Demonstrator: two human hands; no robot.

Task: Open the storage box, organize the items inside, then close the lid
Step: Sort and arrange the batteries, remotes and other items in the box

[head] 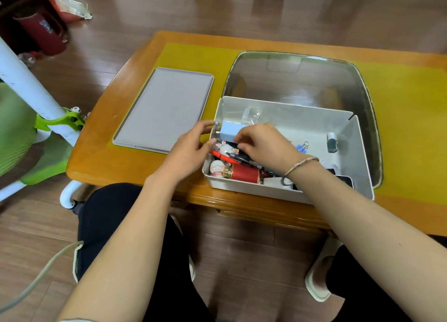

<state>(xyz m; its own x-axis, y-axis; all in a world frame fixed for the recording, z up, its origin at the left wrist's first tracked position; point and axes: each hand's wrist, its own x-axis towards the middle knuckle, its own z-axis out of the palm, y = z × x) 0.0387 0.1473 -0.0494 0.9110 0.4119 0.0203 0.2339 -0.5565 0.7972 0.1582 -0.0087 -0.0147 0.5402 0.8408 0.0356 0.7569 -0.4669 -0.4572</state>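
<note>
Reaching into the crowded left end of the storage box (285, 191), I judge the main risk is dragging loose things out of place: the red pen (223, 157) and black pen (244, 159) lie crossed over the small figurines (226, 149), and a careless pull on one could flip another over the low near wall onto the bench (101, 152). The box also sits close to the near edge of the bench, so a hard push toward me could tip it to the floor. The red cylinder (244, 173) lies on its side against the near wall and might roll if I clear what is beside it.

My right hand (262, 145) is curled, fingers bent down among the pens and just near the light blue box (229, 131); I cannot tell whether it pinches anything. My left hand (191, 150) is relaxed and spread, fingertips at the left wall of the box, steadying it, holding nothing.

The grey lid (164, 108) lies flat on the bench, left of the box. A blue binder clip (301, 147) and a small bottle (331, 142) sit apart in the emptier right half, with a clear plastic cup (251, 115) at the far wall.
</note>
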